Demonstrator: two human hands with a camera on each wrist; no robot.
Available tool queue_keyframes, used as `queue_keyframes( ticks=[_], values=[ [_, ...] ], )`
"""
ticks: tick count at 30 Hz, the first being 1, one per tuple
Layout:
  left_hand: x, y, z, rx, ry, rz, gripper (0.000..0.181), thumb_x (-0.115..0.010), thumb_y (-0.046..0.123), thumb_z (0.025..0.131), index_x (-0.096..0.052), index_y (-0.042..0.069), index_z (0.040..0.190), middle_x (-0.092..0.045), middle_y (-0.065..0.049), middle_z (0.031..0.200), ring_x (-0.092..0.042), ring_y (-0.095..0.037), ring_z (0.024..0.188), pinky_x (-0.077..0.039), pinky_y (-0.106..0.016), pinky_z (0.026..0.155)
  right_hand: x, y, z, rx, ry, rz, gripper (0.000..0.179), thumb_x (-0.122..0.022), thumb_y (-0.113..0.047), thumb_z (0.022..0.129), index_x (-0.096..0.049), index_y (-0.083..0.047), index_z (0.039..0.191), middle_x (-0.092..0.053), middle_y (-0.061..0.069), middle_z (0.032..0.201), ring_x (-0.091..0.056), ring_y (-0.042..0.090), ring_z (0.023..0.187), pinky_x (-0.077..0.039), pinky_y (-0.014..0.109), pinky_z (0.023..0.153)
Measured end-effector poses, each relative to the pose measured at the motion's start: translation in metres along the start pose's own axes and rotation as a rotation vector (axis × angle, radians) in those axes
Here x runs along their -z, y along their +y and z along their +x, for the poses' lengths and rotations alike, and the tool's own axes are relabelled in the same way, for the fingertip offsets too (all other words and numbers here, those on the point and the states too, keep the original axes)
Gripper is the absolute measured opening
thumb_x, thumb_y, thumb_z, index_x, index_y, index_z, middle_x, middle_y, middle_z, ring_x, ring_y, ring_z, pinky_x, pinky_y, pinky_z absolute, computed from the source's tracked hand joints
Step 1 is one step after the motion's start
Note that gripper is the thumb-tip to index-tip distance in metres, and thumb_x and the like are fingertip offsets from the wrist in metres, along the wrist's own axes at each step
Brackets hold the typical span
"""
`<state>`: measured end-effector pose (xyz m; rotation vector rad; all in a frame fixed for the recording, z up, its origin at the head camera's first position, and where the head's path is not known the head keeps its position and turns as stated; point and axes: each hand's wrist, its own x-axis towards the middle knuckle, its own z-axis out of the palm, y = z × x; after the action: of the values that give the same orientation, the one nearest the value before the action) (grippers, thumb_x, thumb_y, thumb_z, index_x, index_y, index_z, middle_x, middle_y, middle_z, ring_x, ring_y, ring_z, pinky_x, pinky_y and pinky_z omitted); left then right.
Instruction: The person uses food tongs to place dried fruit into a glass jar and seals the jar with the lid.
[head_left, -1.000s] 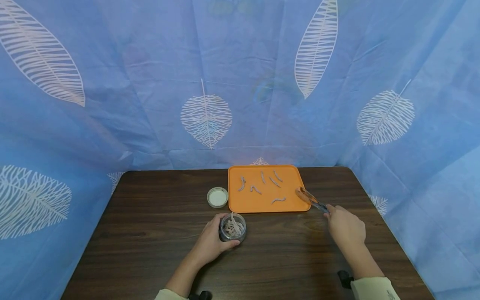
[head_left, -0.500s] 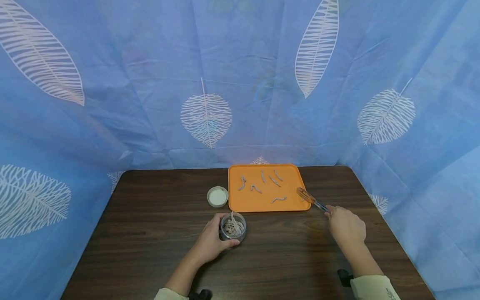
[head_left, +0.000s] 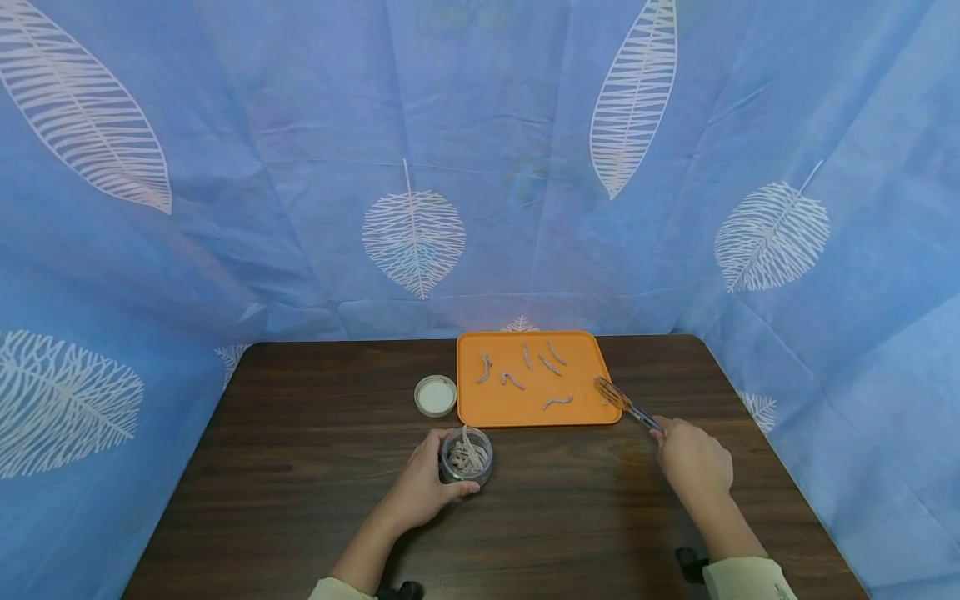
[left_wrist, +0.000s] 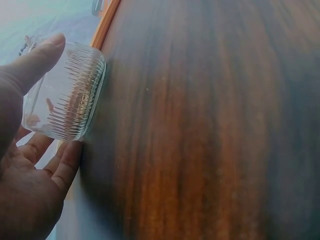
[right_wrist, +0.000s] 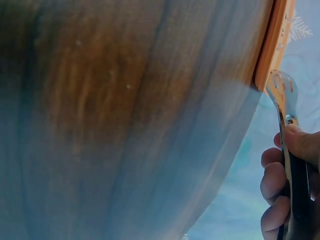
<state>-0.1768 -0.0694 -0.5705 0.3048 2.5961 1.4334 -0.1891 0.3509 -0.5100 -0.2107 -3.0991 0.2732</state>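
My left hand (head_left: 422, 490) curls round a clear glass jar (head_left: 487, 472) standing on the table in front of the tray. Thin pale, worm-like strips (head_left: 467, 455) fill part of it, and one pokes up over the rim. In the left wrist view, the thumb presses one side of the ribbed jar (left_wrist: 82, 95) and fingers support the other. My right hand (head_left: 696, 458) grips metal tongs (head_left: 637, 412) with dark handles (right_wrist: 300, 200). Their slotted heads are close together over the right front corner of the orange tray (head_left: 525, 412), right by a small pale strip there.
Several greyish curled strips (head_left: 557, 401) lie spread over the tray. A round jar lid (head_left: 436, 396) lies just left of it. All stand on a dark wooden table (head_left: 315, 417), with a blue leaf-patterned cloth (head_left: 510, 233) hanging behind and along both sides.
The tongs' heads, spread apart a second ago, have come together at the tray's right front corner. The left hand and the jar have stayed in place.
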Motion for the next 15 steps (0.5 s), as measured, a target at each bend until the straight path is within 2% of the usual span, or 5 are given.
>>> queue_keyframes(
  ticks=[6,7,15],
  values=[
    [0.0,0.0012,-0.0013,0.003,0.0,-0.01,0.087,-0.094,0.042,0.085,-0.047,0.012,0.152,-0.058,-0.014,0.152,-0.056,-0.038,0.142,-0.047,-0.063,0.115,-0.0043,-0.0003,-0.0034,-0.033,-0.014,0.061,0.038,-0.061,-0.027,0.112,-0.069,-0.007,0.143,-0.075,0.028,0.124,-0.05,0.024,0.057,-0.037,0.037,0.049],
    [0.0,0.0014,-0.0016,0.0,-0.001,-0.012,0.086,-0.094,0.042,0.085,-0.047,0.012,0.151,-0.058,-0.014,0.152,-0.056,-0.038,0.142,-0.047,-0.063,0.115,-0.0049,-0.0006,-0.0037,-0.038,-0.014,0.068,0.038,-0.061,-0.027,0.111,-0.07,-0.007,0.143,-0.077,0.028,0.12,-0.049,0.024,0.056,-0.036,0.037,0.049],
    [-0.0009,0.0014,-0.0008,0.0,-0.01,-0.016,0.087,-0.094,0.041,0.086,-0.046,0.009,0.152,-0.056,-0.017,0.154,-0.056,-0.038,0.142,-0.047,-0.063,0.114,-0.01,-0.0011,-0.0041,-0.071,-0.021,0.124,0.04,-0.061,-0.03,0.111,-0.069,-0.007,0.143,-0.078,0.025,0.108,-0.049,0.023,0.059,-0.037,0.036,0.051]
  ],
)
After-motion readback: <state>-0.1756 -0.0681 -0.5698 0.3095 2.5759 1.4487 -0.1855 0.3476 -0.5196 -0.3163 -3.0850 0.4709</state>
